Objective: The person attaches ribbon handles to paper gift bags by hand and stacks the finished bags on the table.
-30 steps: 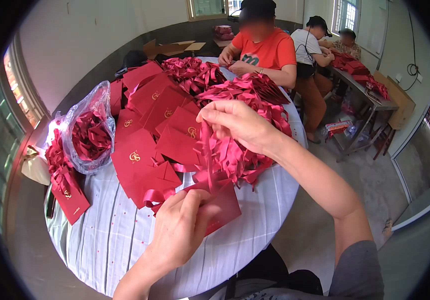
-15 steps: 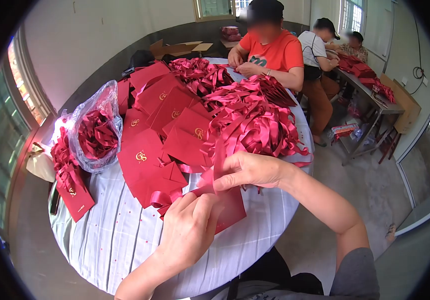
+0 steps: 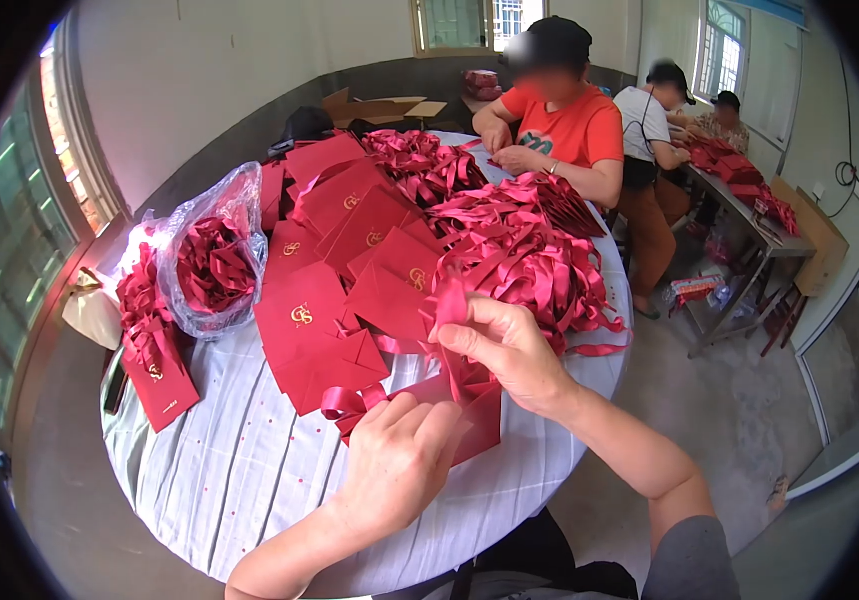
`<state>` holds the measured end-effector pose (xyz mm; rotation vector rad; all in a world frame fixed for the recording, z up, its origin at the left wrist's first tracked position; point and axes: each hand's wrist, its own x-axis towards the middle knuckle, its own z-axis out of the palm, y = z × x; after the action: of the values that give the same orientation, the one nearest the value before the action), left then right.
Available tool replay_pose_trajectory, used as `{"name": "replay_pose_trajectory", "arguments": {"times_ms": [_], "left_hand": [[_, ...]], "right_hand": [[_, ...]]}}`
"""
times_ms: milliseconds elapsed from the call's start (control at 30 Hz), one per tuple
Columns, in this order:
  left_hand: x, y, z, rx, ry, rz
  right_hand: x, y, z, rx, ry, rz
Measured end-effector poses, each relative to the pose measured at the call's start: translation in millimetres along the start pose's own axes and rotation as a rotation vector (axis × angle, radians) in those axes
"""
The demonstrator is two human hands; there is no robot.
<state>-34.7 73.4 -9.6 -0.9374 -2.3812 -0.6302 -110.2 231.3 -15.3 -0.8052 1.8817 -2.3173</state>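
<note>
A red paper bag [image 3: 480, 425] lies near the front of the round table, beneath and between my hands. My right hand [image 3: 505, 345] pinches a red ribbon [image 3: 452, 305] above the bag, thumb against forefinger. At the bag's left side my left hand [image 3: 400, 455] is closed, its fingertips turned down against the bag's upper edge; what they grip is hidden. A loop of ribbon [image 3: 345, 400] sticks out just beyond the left hand. Flat red bags with gold lettering [image 3: 300, 315] overlap in a pile behind it.
Heaped ribbons [image 3: 530, 250] cover the table's right side. A clear plastic bag of ribbons [image 3: 215, 265] and a red bag [image 3: 162, 385] stand at the left. Across the table [image 3: 240, 480] sits a person in a red shirt [image 3: 575, 135]; other people work at a farther table [image 3: 750, 205].
My right hand first came down with the ribbon, then rose slightly and now pinches it above the bag. The left hand stays by the bag. The camera view has shifted a little.
</note>
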Motion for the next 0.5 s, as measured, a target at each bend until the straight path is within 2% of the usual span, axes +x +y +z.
{"name": "replay_pose_trajectory", "arguments": {"times_ms": [67, 167, 300, 467, 500], "left_hand": [[0, 0, 0, 0.016, 0.006, 0.001], [-1, -2, 2, 0.023, 0.034, 0.006], [-2, 0, 3, 0.038, 0.05, 0.021], [-5, -2, 8, 0.078, 0.089, 0.038], [-6, -1, 9, 0.101, 0.105, 0.039]], "right_hand": [[0, -9, -1, 0.054, -0.036, 0.037], [1, -12, 2, 0.041, 0.008, -0.095], [0, -13, 7, 0.071, 0.053, -0.142], [-5, -10, 18, 0.131, 0.269, -0.004], [-4, -10, 19, 0.131, 0.257, 0.002]]}}
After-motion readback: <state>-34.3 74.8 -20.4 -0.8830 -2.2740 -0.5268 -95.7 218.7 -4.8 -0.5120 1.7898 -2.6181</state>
